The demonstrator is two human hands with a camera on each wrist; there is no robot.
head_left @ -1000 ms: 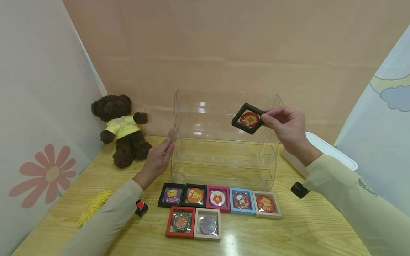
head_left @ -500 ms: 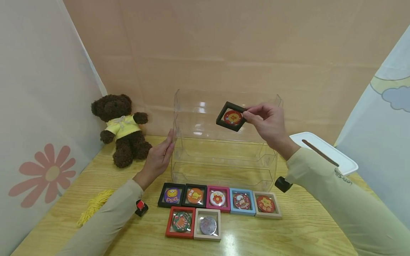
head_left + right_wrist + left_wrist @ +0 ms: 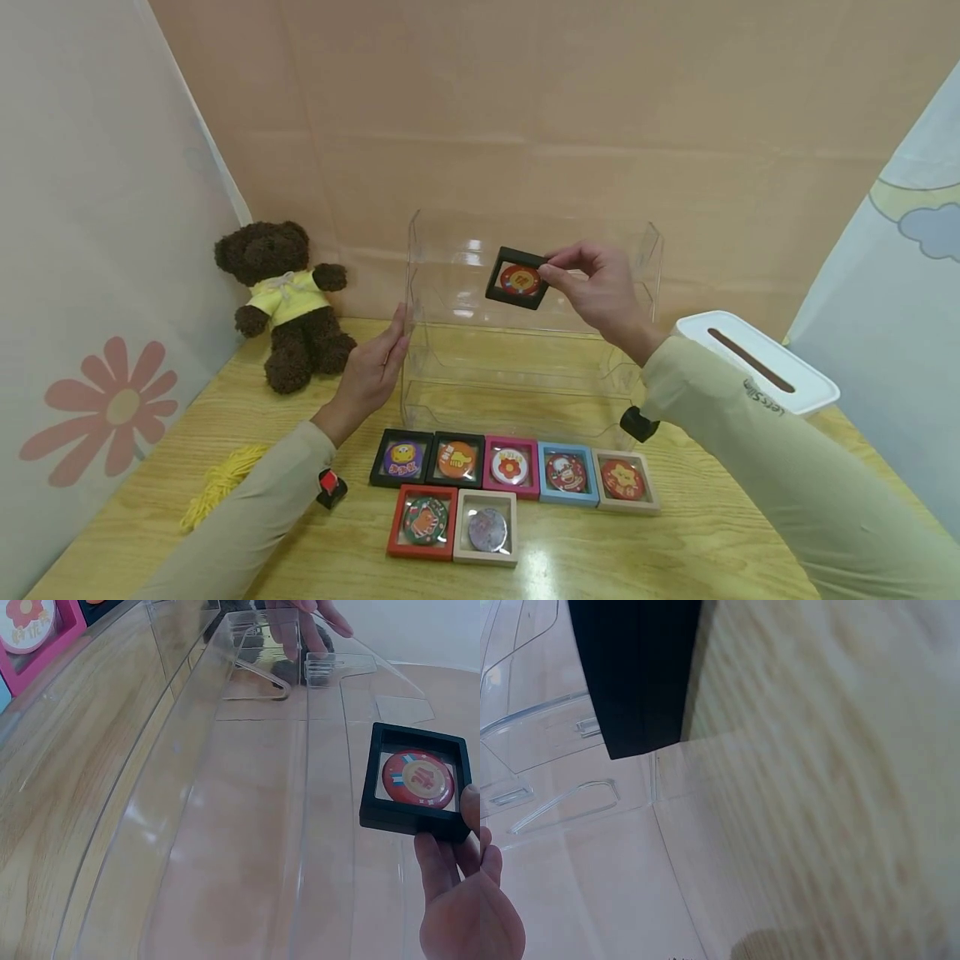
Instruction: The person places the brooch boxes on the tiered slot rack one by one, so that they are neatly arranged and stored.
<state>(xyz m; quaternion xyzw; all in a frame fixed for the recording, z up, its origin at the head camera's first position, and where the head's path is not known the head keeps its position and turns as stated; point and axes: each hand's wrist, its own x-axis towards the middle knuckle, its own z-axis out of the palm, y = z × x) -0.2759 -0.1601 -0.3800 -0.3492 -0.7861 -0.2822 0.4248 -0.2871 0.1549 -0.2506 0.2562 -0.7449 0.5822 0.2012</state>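
The right hand [image 3: 603,287] pinches a black square badge frame [image 3: 519,280] between thumb and fingers; the frame, tilted around a red-and-gold round badge, is just left of that hand, near the upper tiers of a clear tiered display rack [image 3: 517,389]; the left hand [image 3: 372,365] has its fingers extended against the rack's side panel. Below the right hand, 7 framed badges [image 3: 512,467] lie in 2 rows, 5 and 2; left of the left hand sits a brown teddy bear [image 3: 288,300]; right of the right hand, a white tissue box [image 3: 806,383].
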